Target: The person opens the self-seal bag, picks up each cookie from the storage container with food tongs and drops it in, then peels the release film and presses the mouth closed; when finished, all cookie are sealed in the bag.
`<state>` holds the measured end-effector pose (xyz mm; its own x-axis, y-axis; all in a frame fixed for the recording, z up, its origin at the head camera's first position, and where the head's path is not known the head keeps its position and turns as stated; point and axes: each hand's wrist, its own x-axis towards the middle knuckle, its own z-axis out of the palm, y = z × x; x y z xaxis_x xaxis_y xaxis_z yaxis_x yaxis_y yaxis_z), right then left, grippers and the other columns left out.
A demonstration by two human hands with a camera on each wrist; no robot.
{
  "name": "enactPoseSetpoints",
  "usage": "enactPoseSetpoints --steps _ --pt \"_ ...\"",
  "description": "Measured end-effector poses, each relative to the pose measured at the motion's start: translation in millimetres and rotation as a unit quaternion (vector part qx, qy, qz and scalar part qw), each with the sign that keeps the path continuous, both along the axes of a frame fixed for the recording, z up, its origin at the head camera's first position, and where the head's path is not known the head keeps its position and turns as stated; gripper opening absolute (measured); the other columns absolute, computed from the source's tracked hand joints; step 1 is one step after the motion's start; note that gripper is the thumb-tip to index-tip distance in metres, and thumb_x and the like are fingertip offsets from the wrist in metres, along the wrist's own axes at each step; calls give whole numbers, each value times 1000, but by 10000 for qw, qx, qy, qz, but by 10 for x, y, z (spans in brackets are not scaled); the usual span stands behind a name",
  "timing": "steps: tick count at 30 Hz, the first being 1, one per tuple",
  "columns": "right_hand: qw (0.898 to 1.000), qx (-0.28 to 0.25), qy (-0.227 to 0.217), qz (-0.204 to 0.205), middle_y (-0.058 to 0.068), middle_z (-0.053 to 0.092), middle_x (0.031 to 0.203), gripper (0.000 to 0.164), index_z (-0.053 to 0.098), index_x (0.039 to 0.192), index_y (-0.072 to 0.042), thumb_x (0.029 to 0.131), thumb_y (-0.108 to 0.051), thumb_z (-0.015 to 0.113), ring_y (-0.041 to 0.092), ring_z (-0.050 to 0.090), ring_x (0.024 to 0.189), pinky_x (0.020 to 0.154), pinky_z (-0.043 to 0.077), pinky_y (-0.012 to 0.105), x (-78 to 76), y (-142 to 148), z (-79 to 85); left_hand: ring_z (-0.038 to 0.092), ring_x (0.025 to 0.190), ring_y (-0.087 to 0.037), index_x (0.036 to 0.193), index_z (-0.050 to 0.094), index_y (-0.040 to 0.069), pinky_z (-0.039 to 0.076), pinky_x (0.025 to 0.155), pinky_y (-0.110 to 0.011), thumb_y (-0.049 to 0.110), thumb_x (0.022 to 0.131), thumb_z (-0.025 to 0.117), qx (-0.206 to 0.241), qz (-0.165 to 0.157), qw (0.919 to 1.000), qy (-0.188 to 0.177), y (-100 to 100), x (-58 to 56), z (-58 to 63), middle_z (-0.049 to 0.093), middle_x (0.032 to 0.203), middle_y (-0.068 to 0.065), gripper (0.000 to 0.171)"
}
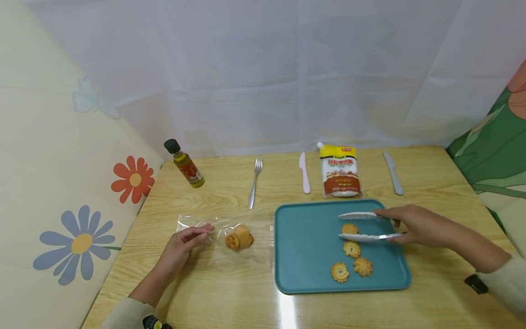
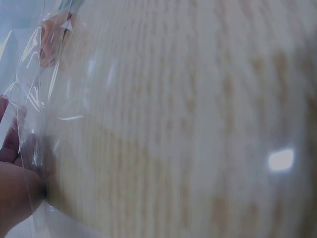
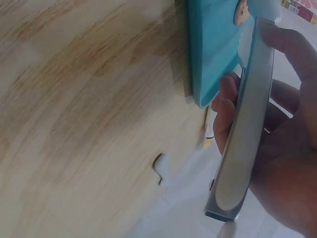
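Tongs (image 1: 363,237) spread apart, right hand (image 1: 421,225) curled round them

Silvery tongs (image 1: 361,237) with pale tips, arms spread above a rectangular teal tray (image 1: 306,251), four golden cookies (image 1: 363,267) on its right half, clear plastic bag (image 1: 261,250) flat on the desk (image 1: 230,292) to its left, browned cookies (image 1: 243,237) inside.

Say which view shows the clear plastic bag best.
The head view: it shows the clear plastic bag nearly whole, with cookies inside. The left wrist view catches only part of it, close up; the right wrist view shows none.
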<state>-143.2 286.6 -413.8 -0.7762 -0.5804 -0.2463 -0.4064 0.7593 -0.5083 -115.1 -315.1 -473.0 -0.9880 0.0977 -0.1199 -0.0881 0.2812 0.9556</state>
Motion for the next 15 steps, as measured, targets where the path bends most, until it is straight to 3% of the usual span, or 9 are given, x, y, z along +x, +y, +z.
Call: enactPoseSetpoints --steps 7,15 --pt "10000 -40 24 13 -8 61 86 69 53 147 3 91 -26 80 2 51 70 58 45 24 -6 -6 -47 57 122 8 128 67 -8 46 99 -11 19 102 67 48 23 10000 -66 7 5 10 73 127 6 37" --pt "9999 -134 -79 -40 -7 65 90 68 53 146 4 92 -28 79 1 50 67 56 45 23 1 -12 -85 56 124 8 128 67 -7 45 100 -11 19 103 66 21 49 9999 -88 11 8 16 72 129 4 37"
